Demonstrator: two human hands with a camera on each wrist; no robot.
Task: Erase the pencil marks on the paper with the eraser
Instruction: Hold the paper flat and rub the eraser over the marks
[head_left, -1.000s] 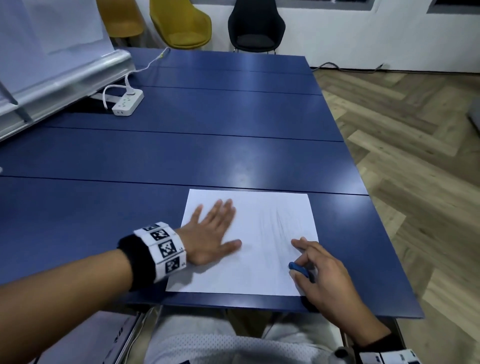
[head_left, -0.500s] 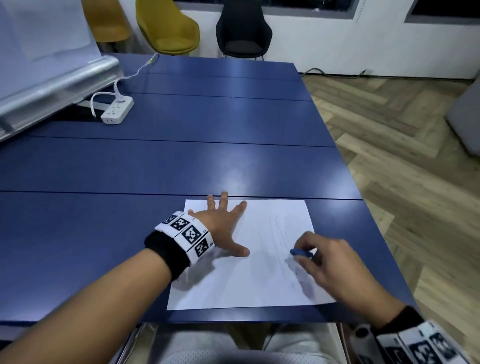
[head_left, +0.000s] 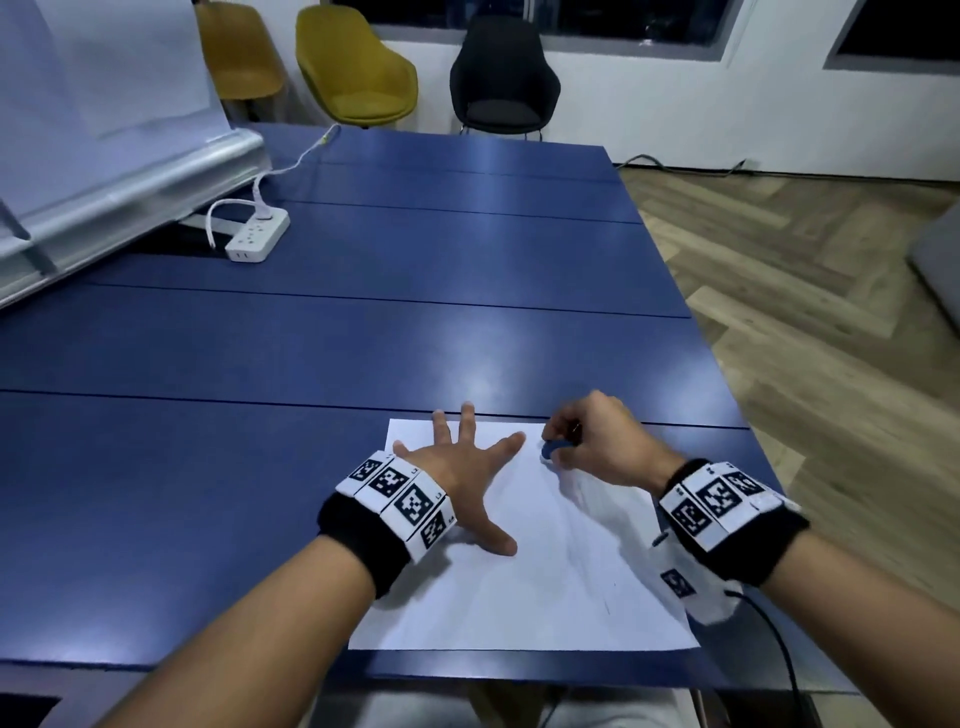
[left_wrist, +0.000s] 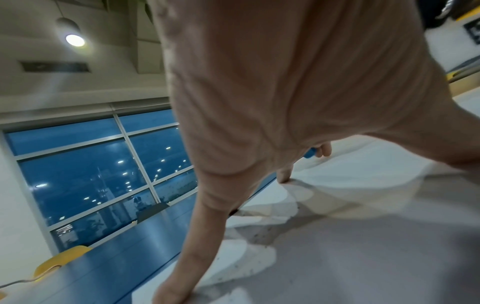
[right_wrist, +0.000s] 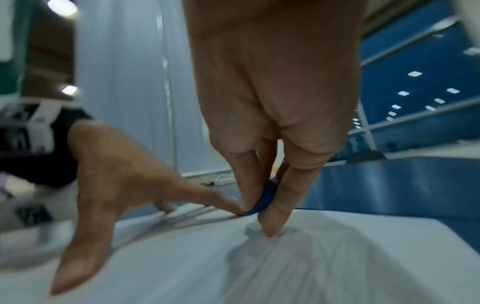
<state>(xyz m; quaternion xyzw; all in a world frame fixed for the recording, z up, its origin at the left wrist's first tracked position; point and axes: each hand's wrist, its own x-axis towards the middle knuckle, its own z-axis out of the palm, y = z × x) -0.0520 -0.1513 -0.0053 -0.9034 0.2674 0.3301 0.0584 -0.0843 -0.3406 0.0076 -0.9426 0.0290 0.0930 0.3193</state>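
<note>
A white sheet of paper (head_left: 524, 587) lies on the blue table (head_left: 363, 338) near its front edge, with faint pencil marks (head_left: 576, 530) running down its right half. My left hand (head_left: 462, 467) lies flat with fingers spread, pressing on the paper's upper left part. My right hand (head_left: 592, 441) pinches a small blue eraser (head_left: 551, 449) between thumb and fingers at the paper's far right corner. In the right wrist view the eraser (right_wrist: 263, 200) touches the paper (right_wrist: 311, 267) right beside the left index fingertip. The left wrist view shows the eraser (left_wrist: 309, 153) beyond my spread left hand (left_wrist: 259, 123).
A white power strip (head_left: 257, 236) with its cable sits at the far left of the table, next to a flip-chart stand (head_left: 119, 182). Yellow chairs (head_left: 353, 73) and a black chair (head_left: 501, 78) stand beyond the far edge. Wooden floor (head_left: 805, 312) lies to the right.
My right hand carried the eraser from the paper's near right edge up to its far right corner. My left hand stayed flat on the paper, shifting slightly toward the far edge.
</note>
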